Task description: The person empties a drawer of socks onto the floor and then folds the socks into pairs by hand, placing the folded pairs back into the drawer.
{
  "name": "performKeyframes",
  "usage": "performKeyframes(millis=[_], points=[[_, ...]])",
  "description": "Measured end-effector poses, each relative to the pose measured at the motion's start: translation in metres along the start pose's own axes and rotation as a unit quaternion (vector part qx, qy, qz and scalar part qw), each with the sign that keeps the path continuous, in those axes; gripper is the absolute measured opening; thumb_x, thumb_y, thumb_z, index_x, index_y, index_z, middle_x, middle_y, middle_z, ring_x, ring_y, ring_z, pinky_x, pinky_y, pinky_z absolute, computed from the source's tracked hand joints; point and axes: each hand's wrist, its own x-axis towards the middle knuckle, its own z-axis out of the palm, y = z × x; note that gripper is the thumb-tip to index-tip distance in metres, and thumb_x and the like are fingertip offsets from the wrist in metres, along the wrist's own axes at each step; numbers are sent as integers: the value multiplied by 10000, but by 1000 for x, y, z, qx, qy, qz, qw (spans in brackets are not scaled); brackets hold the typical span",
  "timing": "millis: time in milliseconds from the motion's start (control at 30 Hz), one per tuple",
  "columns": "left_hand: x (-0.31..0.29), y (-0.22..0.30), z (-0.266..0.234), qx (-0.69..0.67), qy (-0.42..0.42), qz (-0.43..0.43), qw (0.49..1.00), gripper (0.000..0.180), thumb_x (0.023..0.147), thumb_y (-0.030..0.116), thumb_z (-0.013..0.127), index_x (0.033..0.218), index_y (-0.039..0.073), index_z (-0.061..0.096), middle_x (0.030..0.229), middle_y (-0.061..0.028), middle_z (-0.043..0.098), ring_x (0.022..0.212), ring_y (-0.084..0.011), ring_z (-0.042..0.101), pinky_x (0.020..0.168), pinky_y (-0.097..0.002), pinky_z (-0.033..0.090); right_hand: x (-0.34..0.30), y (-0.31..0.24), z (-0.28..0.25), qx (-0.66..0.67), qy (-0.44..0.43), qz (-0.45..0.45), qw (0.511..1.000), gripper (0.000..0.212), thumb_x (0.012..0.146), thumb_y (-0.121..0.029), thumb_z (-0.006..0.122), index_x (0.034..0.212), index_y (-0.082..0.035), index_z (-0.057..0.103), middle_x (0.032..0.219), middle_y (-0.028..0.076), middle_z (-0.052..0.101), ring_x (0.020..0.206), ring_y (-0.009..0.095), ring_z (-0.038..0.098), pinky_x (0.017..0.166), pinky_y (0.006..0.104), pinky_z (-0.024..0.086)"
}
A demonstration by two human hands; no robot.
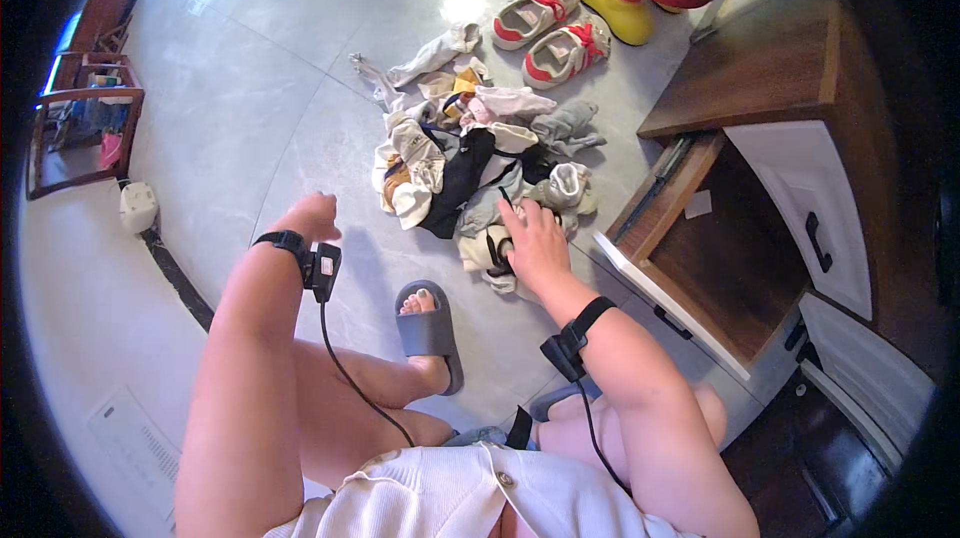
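Observation:
A heap of socks (465, 153) in white, grey, black and pink lies on the floor in front of me. My right hand (540, 246) reaches into its near right edge. Its fingers are spread and rest on a cream sock with black parts (482, 250); I see no sock gripped. A grey-white sock (568, 186) lies just beyond those fingers. Left of the heap, my left hand (315, 217) hangs over the bare floor, apart from the socks. Its fingers are curled in, and nothing shows in them.
An open drawer (735, 268) of a brown and white cabinet (770, 68) juts out at the right. Sneakers with red laces (565, 53) stand behind the heap, near a yellow-footed object (615, 8). My slippered foot (425, 333) is close in front. A wooden-framed mirror (85, 143) is at left.

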Motion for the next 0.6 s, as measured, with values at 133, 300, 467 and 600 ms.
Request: performKeyframes(millis=[133, 300, 467, 600], points=[[-31, 6, -22, -151, -133, 119, 972, 560, 686, 346, 766, 1117, 49, 568, 1127, -125, 598, 1064, -247, 564, 901, -358, 455, 32, -4, 17, 2, -154, 3, 988, 595, 824, -60, 470, 1355, -318, 399, 1307, 129, 421, 1140, 347, 452, 855, 468, 458], [-192, -87, -106, -578, -31, 251, 776, 738, 644, 298, 829, 1256, 84, 476, 1278, -72, 496, 1204, -204, 463, 997, -381, 366, 54, 28, 61, -4, -213, 10, 977, 431, 852, -125, 450, 1256, -259, 512, 1318, 142, 375, 1167, 357, 412, 966, 398, 409], [-396, -238, -89, -578, 141, -122, 794, 725, 624, 275, 791, 1246, 69, 481, 1172, -82, 535, 1104, -202, 511, 942, -350, 399, 57, 35, 69, 5, -207, 11, 978, 404, 859, -129, 446, 1235, -255, 525, 1333, 137, 361, 1218, 344, 373, 1015, 402, 362], [-494, -349, -95, -565, 181, -321, 738, 576, 827, 276, 656, 1324, 97, 426, 1278, -69, 503, 1160, -192, 496, 944, -324, 395, 61, 27, 73, 52, -182, 49, 981, 389, 870, -156, 450, 1241, -249, 519, 1346, 141, 349, 1206, 357, 384, 1007, 413, 371]])
